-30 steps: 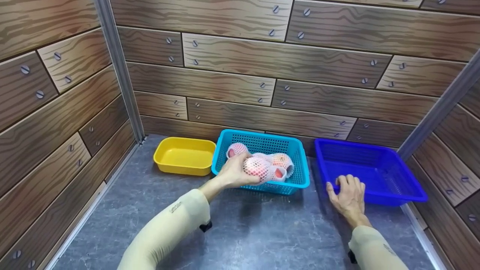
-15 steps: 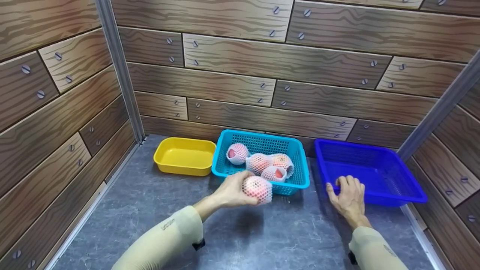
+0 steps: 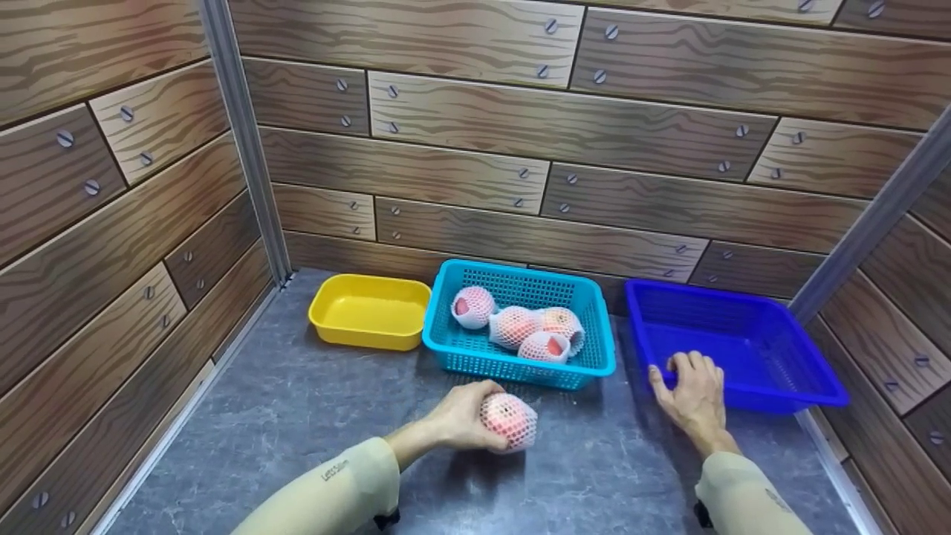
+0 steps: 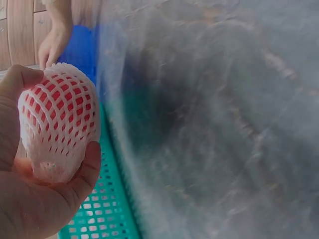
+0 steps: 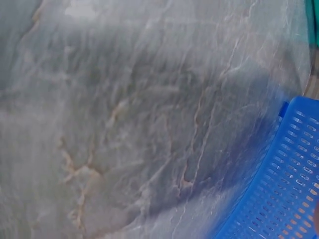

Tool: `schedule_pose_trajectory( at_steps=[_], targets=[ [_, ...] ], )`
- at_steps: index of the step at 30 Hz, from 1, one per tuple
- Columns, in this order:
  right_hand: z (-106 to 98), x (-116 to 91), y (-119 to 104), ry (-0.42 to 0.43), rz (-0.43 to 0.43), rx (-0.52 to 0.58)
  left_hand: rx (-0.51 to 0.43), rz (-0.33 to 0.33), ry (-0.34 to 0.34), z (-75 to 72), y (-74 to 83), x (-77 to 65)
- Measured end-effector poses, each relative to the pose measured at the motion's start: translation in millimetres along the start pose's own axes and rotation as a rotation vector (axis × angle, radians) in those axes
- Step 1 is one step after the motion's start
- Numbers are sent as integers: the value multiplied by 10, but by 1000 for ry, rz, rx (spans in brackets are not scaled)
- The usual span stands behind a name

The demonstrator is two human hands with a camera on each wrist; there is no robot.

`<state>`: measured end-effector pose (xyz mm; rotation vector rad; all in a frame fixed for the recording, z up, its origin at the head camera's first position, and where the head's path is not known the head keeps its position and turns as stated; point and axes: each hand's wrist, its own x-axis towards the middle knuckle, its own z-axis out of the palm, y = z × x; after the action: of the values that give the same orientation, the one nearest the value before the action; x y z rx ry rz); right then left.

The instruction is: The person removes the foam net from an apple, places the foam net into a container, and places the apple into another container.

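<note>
My left hand (image 3: pixel 466 417) grips an apple (image 3: pixel 509 423) in a white foam net, above the grey surface in front of the turquoise basket. In the left wrist view, thumb and fingers curl round the netted apple (image 4: pixel 62 117), its red skin showing through the mesh. Several more netted apples (image 3: pixel 514 327) lie inside the turquoise basket (image 3: pixel 483 360). On the right, my right hand (image 3: pixel 695 397) holds the near-left corner of a blue basket (image 3: pixel 780 401), fingers over its rim and thumb outside. The right wrist view shows the blue basket's slotted wall (image 5: pixel 284 184); most of that hand is out of frame.
A yellow tray (image 3: pixel 364 338) stands left of the turquoise basket, close against it. Wood-patterned walls (image 3: pixel 461 141) enclose the grey marbled surface (image 3: pixel 297 431) at the back and both sides. A gap separates the turquoise and blue baskets.
My left hand has lifted the netted apple out of the turquoise basket and brought it toward me, below the basket's front edge. The right hand has stayed on the blue basket.
</note>
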<state>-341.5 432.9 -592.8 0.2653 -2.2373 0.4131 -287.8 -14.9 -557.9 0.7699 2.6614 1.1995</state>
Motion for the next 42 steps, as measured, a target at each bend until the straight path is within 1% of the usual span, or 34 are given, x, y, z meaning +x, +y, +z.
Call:
schedule_pose_trajectory(
  at_steps=[5, 12, 16, 22, 28, 35, 38, 42],
  targets=[
    [-35, -2, -1, -13, 16, 18, 0, -2, -14, 81, -28, -31],
    [-61, 23, -29, -50, 40, 11, 17, 26, 5, 160, -44, -65],
    [-76, 27, -36, -50, 42, 7, 17, 29, 3, 201, -58, -88],
    [-103, 22, -42, -51, 33, -1, 6, 28, 2, 273, -118, -117],
    [-158, 23, -44, -52, 14, -7, 1, 23, 3, 278, -125, -125],
    [-201, 36, -82, -10, -29, 7, 19, 24, -24, 253, -126, -160],
    [-213, 53, -137, 5, -57, 25, 26, 17, -38, 248, -130, -165],
    [-221, 90, -264, 29, -86, 61, 24, 22, -56, 253, -135, -161]
  ],
)
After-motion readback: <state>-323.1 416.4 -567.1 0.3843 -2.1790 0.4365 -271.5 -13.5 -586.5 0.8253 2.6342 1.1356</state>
